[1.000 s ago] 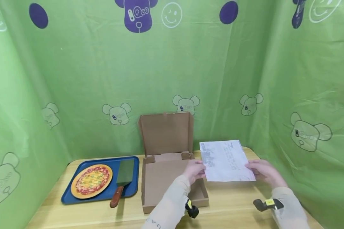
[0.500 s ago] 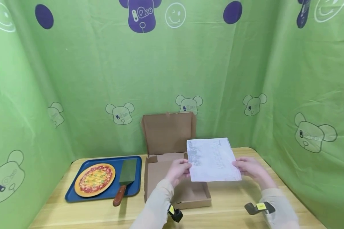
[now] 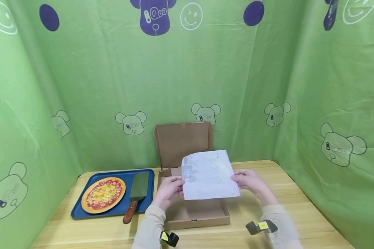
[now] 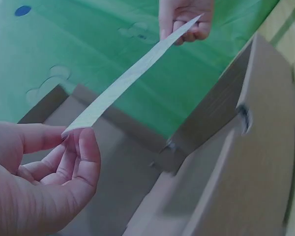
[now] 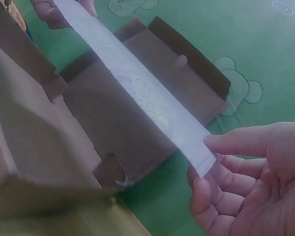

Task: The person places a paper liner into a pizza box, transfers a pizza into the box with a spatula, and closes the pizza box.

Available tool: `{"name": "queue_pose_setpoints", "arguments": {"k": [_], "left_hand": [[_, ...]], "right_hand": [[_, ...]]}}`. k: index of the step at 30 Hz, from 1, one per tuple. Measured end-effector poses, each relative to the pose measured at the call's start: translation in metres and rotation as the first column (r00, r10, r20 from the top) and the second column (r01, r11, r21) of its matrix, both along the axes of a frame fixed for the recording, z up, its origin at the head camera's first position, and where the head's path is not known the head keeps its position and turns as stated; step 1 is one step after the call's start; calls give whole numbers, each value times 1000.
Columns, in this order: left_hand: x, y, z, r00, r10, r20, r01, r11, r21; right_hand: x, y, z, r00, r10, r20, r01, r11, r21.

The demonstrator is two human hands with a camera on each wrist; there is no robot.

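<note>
A printed sheet of paper (image 3: 207, 174) is held up over the cardboard pizza box (image 3: 194, 223), whose lid (image 3: 183, 143) stands raised at the back. My left hand (image 3: 169, 189) pinches the sheet's left edge between thumb and fingers. On the opposite edge, my right hand (image 3: 250, 183) pinches it the same way. In the left wrist view the paper (image 4: 132, 73) appears nearly edge-on, stretched between the left hand (image 4: 54, 172) and the right hand (image 4: 187, 22). From the right wrist, the right hand's thumb (image 5: 236, 140) lies on top of the paper. Part of the box's floor is hidden beneath the sheet.
Left of the box lies a blue tray (image 3: 112, 173) bearing a pizza (image 3: 103, 195) and a wooden-handled pizza server (image 3: 138, 188), its handle reaching over the tray's front rim. Green printed curtains (image 3: 230, 79) enclose the wooden table (image 3: 280, 193) at the back and sides.
Both hands have carried the sheet of paper leftward, from right of the box to over it. Its far left corner now curls. The tray, pizza, server and box stay put.
</note>
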State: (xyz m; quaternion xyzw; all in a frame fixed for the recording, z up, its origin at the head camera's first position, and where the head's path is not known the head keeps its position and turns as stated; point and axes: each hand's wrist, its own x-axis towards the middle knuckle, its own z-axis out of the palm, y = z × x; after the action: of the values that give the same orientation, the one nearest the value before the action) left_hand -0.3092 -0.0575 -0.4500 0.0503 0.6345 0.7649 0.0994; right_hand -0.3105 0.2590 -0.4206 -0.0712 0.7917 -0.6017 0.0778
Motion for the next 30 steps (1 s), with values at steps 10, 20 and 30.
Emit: {"name": "queue_pose_setpoints", "arguments": {"k": [10,20,30], "left_hand": [[-1,-35,4,996,87,-16,-88,989,-123],[1,-50,-2,994,98,-54,-110,940,-322],[-5,-59,-16,999,43,-23,-49,920,-389]], "right_hand": [[-10,-36,-6,1000,12,9,-12,1000,-1],[-23,-54,-17,1000,8,28,-11,990,142],[-29,-66,-29,1000,-5,-8,8,920,391]]}}
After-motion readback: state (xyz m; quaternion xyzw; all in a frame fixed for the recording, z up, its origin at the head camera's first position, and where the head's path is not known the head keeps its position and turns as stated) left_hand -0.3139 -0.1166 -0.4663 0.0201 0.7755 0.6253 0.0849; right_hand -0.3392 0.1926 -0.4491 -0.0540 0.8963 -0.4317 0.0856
